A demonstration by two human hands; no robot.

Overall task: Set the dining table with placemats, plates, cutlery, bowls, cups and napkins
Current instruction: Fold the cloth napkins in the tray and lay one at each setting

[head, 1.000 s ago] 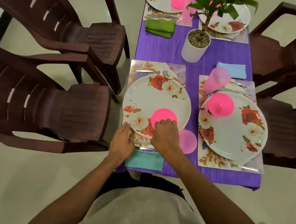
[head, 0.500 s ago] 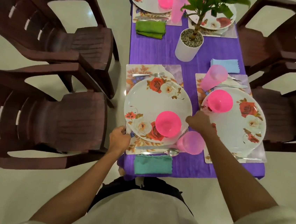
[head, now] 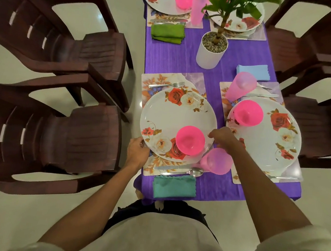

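Risk sits mostly with the pink bowl (head: 190, 140), which stands off-centre on the near-left plate (head: 178, 123), close to its near right rim. The left hand (head: 137, 153) curls its fingers round the plate's left edge, and the right hand (head: 223, 138) pinches the right edge, so both hands appear to be squaring the plate on its floral placemat (head: 159, 79). If the plate is tipped or jerked, I judge the bowl could slide off toward the translucent pink cup (head: 217, 161) standing just beside the rim, below the right wrist. That wrist passes over the cup, so a careless pull back might topple it onto the knife (head: 173, 167) and spoon (head: 193, 172) lying on the placemat's near edge. A shove of the plate could also drag the placemat askew on the purple table (head: 204, 190), toward the teal napkin (head: 174, 186). The fork (head: 167, 84) lies beyond the plate, apart from it.
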